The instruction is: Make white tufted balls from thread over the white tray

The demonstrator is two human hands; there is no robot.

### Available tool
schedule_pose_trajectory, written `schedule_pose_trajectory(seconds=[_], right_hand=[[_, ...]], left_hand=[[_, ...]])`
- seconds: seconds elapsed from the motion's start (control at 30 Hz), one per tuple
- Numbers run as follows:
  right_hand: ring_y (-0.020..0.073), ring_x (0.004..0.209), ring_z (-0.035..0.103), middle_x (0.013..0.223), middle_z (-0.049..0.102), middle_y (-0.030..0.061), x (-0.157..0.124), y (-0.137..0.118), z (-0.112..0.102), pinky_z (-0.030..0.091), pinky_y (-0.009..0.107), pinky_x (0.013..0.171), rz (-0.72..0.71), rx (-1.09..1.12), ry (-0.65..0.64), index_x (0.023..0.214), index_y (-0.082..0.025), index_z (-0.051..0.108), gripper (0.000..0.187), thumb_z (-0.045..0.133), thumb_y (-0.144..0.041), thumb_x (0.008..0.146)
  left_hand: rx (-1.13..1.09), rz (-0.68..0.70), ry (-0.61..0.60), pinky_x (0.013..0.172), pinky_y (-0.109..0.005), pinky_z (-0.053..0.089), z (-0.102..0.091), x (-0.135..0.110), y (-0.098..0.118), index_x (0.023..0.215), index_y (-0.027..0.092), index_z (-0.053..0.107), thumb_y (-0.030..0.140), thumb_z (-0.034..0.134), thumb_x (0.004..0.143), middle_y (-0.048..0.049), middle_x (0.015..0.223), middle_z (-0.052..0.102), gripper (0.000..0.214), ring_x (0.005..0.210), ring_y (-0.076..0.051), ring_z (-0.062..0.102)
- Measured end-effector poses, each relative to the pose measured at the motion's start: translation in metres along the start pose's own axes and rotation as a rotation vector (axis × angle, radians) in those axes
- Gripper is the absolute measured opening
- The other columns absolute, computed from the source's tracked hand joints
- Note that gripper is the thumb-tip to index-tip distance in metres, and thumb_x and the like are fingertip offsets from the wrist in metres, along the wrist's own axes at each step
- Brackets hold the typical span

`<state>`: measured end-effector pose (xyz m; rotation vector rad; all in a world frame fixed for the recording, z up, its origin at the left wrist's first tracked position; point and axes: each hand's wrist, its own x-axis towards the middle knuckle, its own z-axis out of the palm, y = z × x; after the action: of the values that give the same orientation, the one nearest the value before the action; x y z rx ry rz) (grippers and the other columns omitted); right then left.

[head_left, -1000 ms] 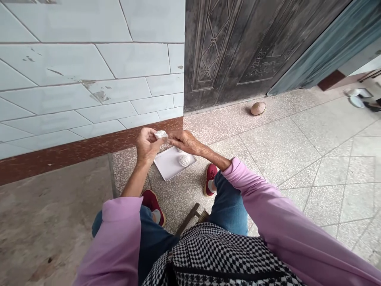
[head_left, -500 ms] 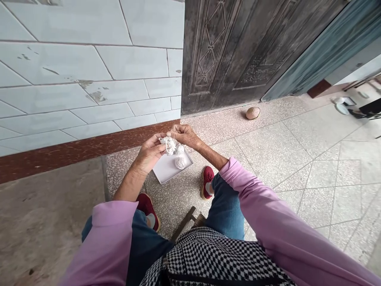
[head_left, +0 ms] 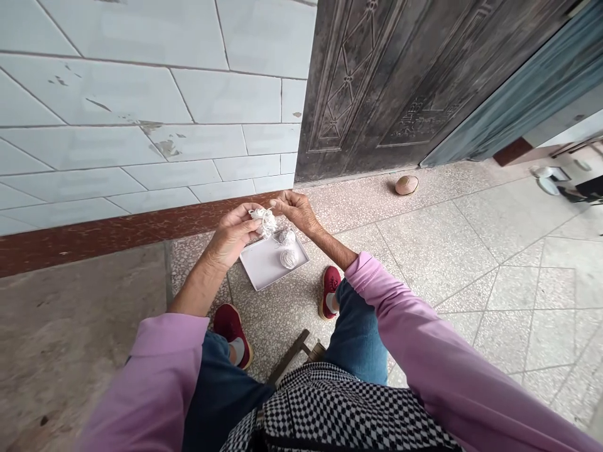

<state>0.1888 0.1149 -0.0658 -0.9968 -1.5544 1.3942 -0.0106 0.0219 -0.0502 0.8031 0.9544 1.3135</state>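
Note:
My left hand (head_left: 233,233) holds a small white bundle of thread (head_left: 264,220) between its fingers. My right hand (head_left: 296,210) pinches the top of the same bundle from the right, fingers closed on it. Both hands hover above a white square tray (head_left: 258,265) lying on the speckled floor. Two small white thread balls (head_left: 288,250) rest on the tray's right side. My red shoes (head_left: 330,287) stand on either side, just this side of the tray.
A white tiled wall with a red-brown skirting (head_left: 94,235) runs on the left. A dark embossed metal door (head_left: 377,88) stands behind. A small round tan object (head_left: 406,185) lies by the door. A checkered bag (head_left: 348,408) sits on my lap. Footwear (head_left: 549,179) lies far right.
The white bundle has loosened from a compact ball into a looser tangle between my hands. My right hand has lifted slightly while still pinching it. The camera has shifted a little.

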Motion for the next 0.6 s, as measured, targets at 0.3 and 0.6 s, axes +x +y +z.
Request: schedule_pose_trajectory(seconds=[0.3,0.6], right_hand=[[0.0195,0.08,0.047,0.076,0.047,-0.0031,-0.033,-0.005,0.031,0.042,0.031,0.073,0.085,-0.076,-0.105,0.083,-0.027,0.053,0.063,0.086,-0.058,0.127],[0.0212,0.083,0.056,0.08,0.057,-0.0022,-0.056,-0.015,0.024,0.043,0.034,0.084,-0.019,-0.306,-0.396,0.094,-0.024,0.066,0.05,0.073,-0.056,0.132]], left_hand=[[0.038,0.169,0.204,0.067,-0.027,0.064,0.0,-0.006,0.002,0.106,0.023,0.08,0.032,0.117,0.06,-0.0076,0.103,0.086,0.059,0.084,-0.021,0.077],[0.421,0.352,0.387,0.079,-0.03,0.06,-0.004,0.007,-0.001,0.1,0.026,0.081,0.012,0.097,0.066,-0.0013,0.096,0.082,0.04,0.084,-0.021,0.072]])
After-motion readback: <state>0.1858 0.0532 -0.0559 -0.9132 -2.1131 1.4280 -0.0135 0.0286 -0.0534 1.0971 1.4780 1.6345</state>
